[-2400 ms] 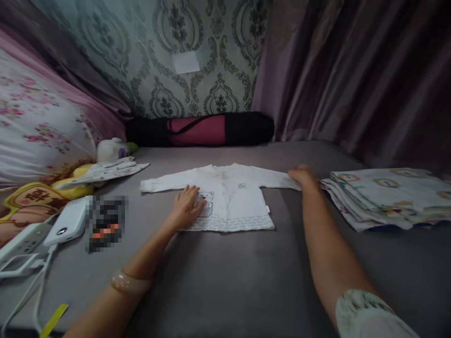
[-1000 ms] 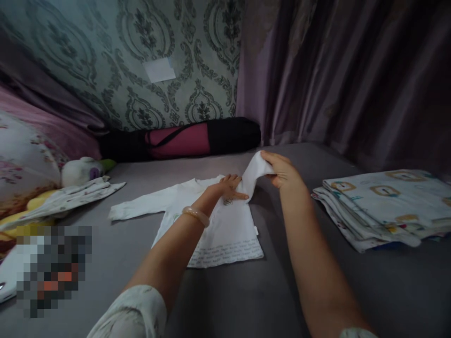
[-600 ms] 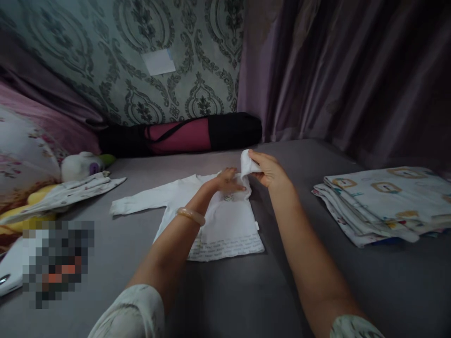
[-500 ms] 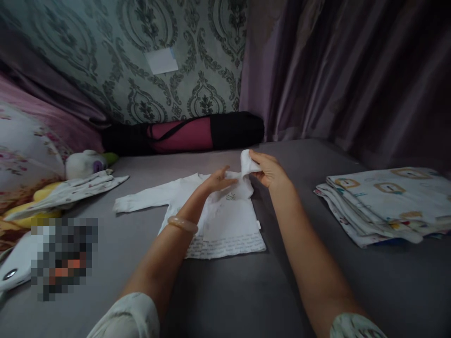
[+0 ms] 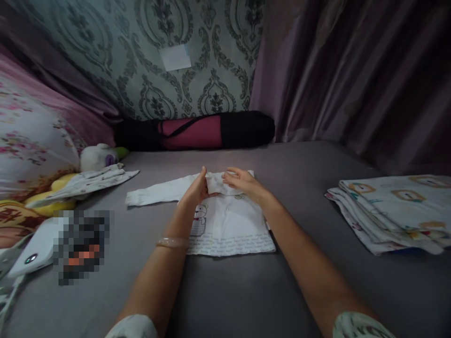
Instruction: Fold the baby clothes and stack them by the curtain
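Note:
A small white long-sleeved shirt [image 5: 239,220] lies spread on the grey bed, with a bear print on its front and small lettering along the hem. Its right-hand sleeve [image 5: 220,183] is folded inward across the chest, while the left one stretches out flat to the side. At the end of the folded sleeve is my left hand [image 5: 198,190], thumb raised and apart from the fingers, which touch the cloth. My right hand [image 5: 244,183] rests on the folded sleeve near the shoulder with its fingers stretched out. The fingers partly cover the sleeve and neckline.
A stack of folded printed cloths [image 5: 391,211] lies at the right. Along the wall is a black and maroon long bag [image 5: 193,133]. At the left are a plush toy [image 5: 97,157], a patterned cloth [image 5: 91,183], a white device [image 5: 40,246] and a blurred-out item.
My right hand has brought the sleeve from its raised position down across the shirt and loosened its pinch. My left hand has shifted left to the sleeve's end. The view has turned slightly left.

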Tool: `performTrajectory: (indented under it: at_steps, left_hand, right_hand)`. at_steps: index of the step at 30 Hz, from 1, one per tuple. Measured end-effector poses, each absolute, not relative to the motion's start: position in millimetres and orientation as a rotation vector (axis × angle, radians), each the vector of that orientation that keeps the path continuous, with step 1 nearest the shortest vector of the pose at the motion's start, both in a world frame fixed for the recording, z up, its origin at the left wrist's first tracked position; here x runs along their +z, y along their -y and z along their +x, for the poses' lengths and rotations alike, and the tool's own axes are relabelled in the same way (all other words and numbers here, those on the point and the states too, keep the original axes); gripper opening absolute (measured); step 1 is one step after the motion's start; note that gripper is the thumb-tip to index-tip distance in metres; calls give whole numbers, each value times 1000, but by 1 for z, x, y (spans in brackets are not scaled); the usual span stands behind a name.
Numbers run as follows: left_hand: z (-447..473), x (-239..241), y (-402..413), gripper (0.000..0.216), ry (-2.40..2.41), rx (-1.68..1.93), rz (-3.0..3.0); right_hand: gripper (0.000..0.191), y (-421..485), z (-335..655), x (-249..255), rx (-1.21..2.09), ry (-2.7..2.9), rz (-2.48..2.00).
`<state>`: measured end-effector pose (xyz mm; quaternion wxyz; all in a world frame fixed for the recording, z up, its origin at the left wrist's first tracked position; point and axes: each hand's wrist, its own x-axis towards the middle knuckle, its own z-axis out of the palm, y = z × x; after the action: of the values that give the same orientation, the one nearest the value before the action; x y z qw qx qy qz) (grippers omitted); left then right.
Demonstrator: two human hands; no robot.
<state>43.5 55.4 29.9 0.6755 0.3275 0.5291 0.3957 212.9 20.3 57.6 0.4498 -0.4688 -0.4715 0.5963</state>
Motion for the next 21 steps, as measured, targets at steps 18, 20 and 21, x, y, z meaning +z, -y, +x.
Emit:
performTrajectory:
  at_steps: [18, 20, 21]
  left_hand:
    - [33, 19, -57, 19, -1401, 1168, 1047]
    - [32, 18, -57, 15, -1416, 1174, 1088]
    - [31, 17, -56, 13, -1419, 1176, 1119]
  right_hand:
    - [40, -51, 260, 19, 509, 1585, -1756]
    - [46, -43, 248, 15, 390, 1849, -1792]
    - [49, -39, 244, 14, 348, 1948, -1806]
